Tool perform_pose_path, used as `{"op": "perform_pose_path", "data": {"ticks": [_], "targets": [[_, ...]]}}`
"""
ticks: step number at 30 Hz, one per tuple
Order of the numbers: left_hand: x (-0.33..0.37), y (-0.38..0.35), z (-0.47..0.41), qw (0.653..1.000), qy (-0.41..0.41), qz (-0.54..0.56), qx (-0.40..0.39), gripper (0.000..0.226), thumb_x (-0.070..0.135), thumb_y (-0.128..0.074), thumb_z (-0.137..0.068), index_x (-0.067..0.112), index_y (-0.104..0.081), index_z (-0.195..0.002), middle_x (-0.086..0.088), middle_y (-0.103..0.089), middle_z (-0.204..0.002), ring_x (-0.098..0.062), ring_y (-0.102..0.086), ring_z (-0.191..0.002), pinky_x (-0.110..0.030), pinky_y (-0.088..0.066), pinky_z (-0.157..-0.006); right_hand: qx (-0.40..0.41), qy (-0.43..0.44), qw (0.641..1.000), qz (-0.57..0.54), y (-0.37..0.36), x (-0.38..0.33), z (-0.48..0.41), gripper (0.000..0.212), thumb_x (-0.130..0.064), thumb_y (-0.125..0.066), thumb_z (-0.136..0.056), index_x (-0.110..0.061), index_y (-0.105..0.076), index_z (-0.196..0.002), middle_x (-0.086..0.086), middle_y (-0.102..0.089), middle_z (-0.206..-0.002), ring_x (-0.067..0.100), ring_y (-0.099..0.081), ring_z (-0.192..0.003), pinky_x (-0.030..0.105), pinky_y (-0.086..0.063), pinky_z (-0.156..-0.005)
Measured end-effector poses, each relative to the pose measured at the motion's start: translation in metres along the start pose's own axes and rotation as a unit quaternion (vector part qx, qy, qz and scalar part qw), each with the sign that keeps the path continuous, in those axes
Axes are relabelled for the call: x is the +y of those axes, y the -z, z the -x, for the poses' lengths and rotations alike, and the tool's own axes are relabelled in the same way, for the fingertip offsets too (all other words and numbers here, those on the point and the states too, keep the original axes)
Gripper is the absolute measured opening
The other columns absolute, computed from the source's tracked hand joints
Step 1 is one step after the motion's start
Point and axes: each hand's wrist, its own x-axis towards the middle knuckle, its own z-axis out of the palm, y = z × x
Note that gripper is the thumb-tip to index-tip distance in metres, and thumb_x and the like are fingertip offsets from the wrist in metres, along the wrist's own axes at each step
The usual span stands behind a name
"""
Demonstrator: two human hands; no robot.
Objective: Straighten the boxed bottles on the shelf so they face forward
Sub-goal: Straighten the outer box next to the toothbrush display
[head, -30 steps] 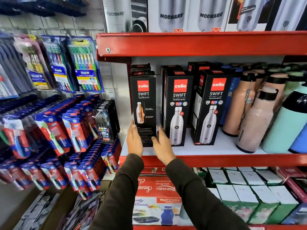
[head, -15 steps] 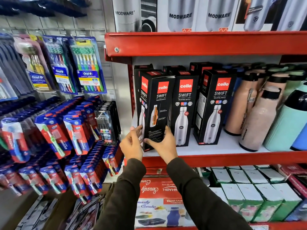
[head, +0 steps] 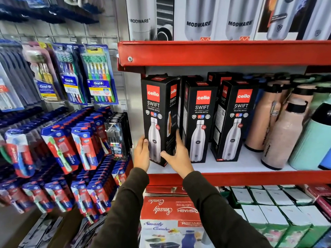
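Three black Cello Swift bottle boxes stand in the front row on the white shelf [head: 241,166] with a red front edge. I hold the leftmost box [head: 157,111] low down with both hands. Its silver-bottle front panel faces me, angled a little to the left. My left hand [head: 142,153] grips its lower left edge. My right hand [head: 176,154] wraps its lower right corner and side. The middle box [head: 198,120] and the right box [head: 234,119] stand upright with their fronts toward me. More black boxes stand behind them.
Loose pink bottles [head: 284,133] and a mint bottle [head: 311,140] fill the shelf's right side. Modware boxes [head: 198,18] sit on the shelf above. Hanging toothbrush packs [head: 96,74] cover the wall at left. Cartons, among them a red combo box [head: 170,210], lie on the shelf below.
The leftmost box has turned in my hands: first its orange-bottle side faced me, then a corner, now the silver-bottle front. The camera view has shifted left.
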Motion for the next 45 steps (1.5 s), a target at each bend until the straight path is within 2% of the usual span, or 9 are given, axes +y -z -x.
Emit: {"op": "perform_pose_path", "data": {"ticks": [6, 10, 13, 19, 24, 28, 30, 36, 45], "targets": [[-0.01, -0.003, 0.003, 0.998, -0.034, -0.054, -0.002, 0.028, 0.016, -0.036, -0.103, 0.006, -0.048, -0.126, -0.003, -0.057, -0.114, -0.021, -0.053, -0.108, -0.018, -0.034, -0.085, 0.007, 0.016, 1.0, 0.02, -0.001, 0.0, -0.002, 0.069, -0.003, -0.052, -0.091, -0.016, -0.025, -0.152, 0.005, -0.039, -0.154, 0.015, -0.037, -0.142, 0.03, -0.029, -0.118], [-0.02, -0.006, 0.004, 0.997, -0.029, -0.069, -0.005, 0.028, 0.017, -0.036, -0.102, 0.009, -0.046, -0.127, -0.007, -0.061, -0.121, -0.023, -0.056, -0.112, -0.027, -0.037, -0.092, 0.005, -0.004, 0.999, 0.036, -0.004, 0.005, -0.006, 0.067, 0.005, -0.046, -0.092, -0.018, -0.026, -0.151, 0.008, -0.043, -0.151, 0.02, -0.04, -0.141, 0.031, -0.029, -0.118], [-0.02, -0.008, 0.009, 0.998, -0.034, -0.06, -0.005, 0.031, 0.015, -0.037, -0.102, 0.012, -0.045, -0.132, -0.003, -0.058, -0.124, -0.016, -0.055, -0.112, -0.023, -0.037, -0.093, 0.017, -0.021, 0.999, 0.035, -0.006, 0.009, -0.006, 0.069, 0.008, -0.045, -0.091, -0.021, -0.027, -0.151, 0.008, -0.051, -0.145, 0.021, -0.049, -0.133, 0.015, -0.031, -0.107], [-0.01, -0.009, 0.012, 0.999, -0.018, -0.049, -0.004, 0.032, 0.018, -0.038, -0.102, 0.01, -0.044, -0.133, 0.002, -0.054, -0.119, -0.01, -0.05, -0.109, -0.002, -0.037, -0.075, 0.045, -0.018, 0.999, 0.004, -0.007, 0.007, -0.003, 0.055, -0.007, -0.049, -0.096, -0.021, -0.035, -0.148, 0.01, -0.063, -0.129, 0.016, -0.062, -0.105, 0.011, -0.038, -0.089], [-0.005, -0.004, 0.018, 0.999, -0.011, -0.039, -0.009, 0.032, 0.022, -0.04, -0.102, 0.01, -0.046, -0.131, 0.0, -0.056, -0.121, -0.01, -0.051, -0.111, -0.021, -0.035, -0.092, 0.052, -0.024, 0.997, -0.045, -0.003, 0.0, 0.004, 0.043, -0.026, -0.049, -0.1, -0.018, -0.046, -0.142, 0.007, -0.065, -0.125, 0.007, -0.059, -0.102, -0.004, -0.034, -0.076], [-0.007, 0.003, 0.029, 1.0, -0.014, -0.024, -0.004, 0.03, 0.026, -0.044, -0.101, 0.014, -0.051, -0.128, 0.002, -0.057, -0.12, -0.013, -0.053, -0.114, -0.022, -0.036, -0.094, 0.055, -0.017, 0.996, -0.073, -0.001, -0.002, 0.015, 0.039, -0.026, -0.047, -0.101, -0.018, -0.05, -0.139, -0.009, -0.061, -0.122, 0.005, -0.056, -0.117, 0.007, -0.039, -0.096], [-0.008, 0.007, 0.036, 1.0, -0.013, -0.017, -0.002, 0.027, 0.028, -0.047, -0.099, 0.018, -0.054, -0.124, 0.003, -0.06, -0.118, -0.011, -0.056, -0.112, -0.021, -0.039, -0.092, 0.051, -0.018, 0.995, -0.089, 0.002, -0.003, 0.023, 0.039, -0.024, -0.047, -0.101, -0.016, -0.05, -0.139, -0.01, -0.058, -0.126, 0.0, -0.05, -0.118, -0.002, -0.035, -0.092], [-0.01, 0.017, 0.056, 1.0, -0.022, -0.013, 0.015, 0.016, 0.031, -0.055, -0.095, 0.032, -0.06, -0.111, 0.011, -0.063, -0.11, 0.024, -0.058, -0.086, -0.029, -0.049, -0.09, 0.044, -0.02, 0.993, -0.106, 0.006, 0.002, 0.042, 0.04, -0.03, -0.05, -0.1, -0.018, -0.054, -0.137, -0.009, -0.061, -0.131, -0.01, -0.057, -0.111, -0.003, -0.038, -0.089], [0.002, 0.014, 0.075, 0.998, -0.022, -0.024, 0.045, 0.016, 0.031, -0.054, -0.095, 0.031, -0.059, -0.111, 0.014, -0.063, -0.108, 0.003, -0.06, -0.098, -0.027, -0.046, -0.096, 0.048, -0.01, 0.995, -0.084, 0.011, 0.0, 0.052, 0.037, -0.033, -0.05, -0.099, -0.022, -0.057, -0.133, -0.011, -0.066, -0.122, -0.016, -0.058, -0.101, 0.008, -0.04, -0.093]]}}
